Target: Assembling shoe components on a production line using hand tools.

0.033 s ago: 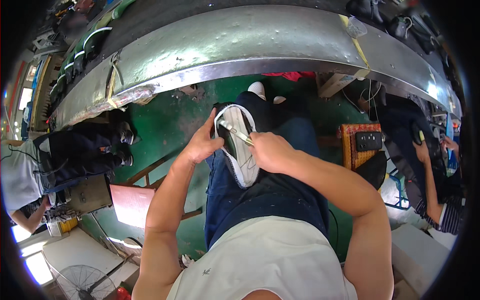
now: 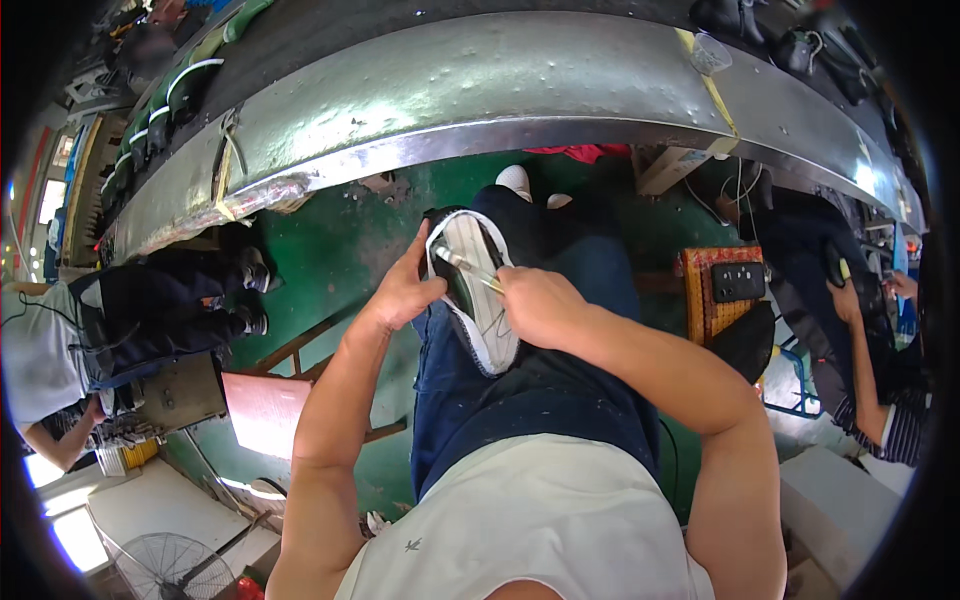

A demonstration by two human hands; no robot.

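A shoe lies sole side up across my lap, with a pale bottom and a white band along its edge. My left hand is closed on the shoe's left side near its far end, thumb bent toward the edge and fingers partly hidden behind. In my right hand, closed over the shoe's right edge, is a slim brush. The brush slants to the upper left over the shoe bottom, and its pale tip is close to the left edge by my left hand. A thin dark thread-like line shows on the shoe's bottom.
A metal-edged bench spans the far side, with dark shoes on it. To the right, a black phone lies on a patterned stool. A pink board and a fan are at left. Co-workers sit on both sides.
The brush has tilted slightly flatter over the shoe's bottom, and my right hand has shifted a little. My left hand and the shoe have stayed nearly still.
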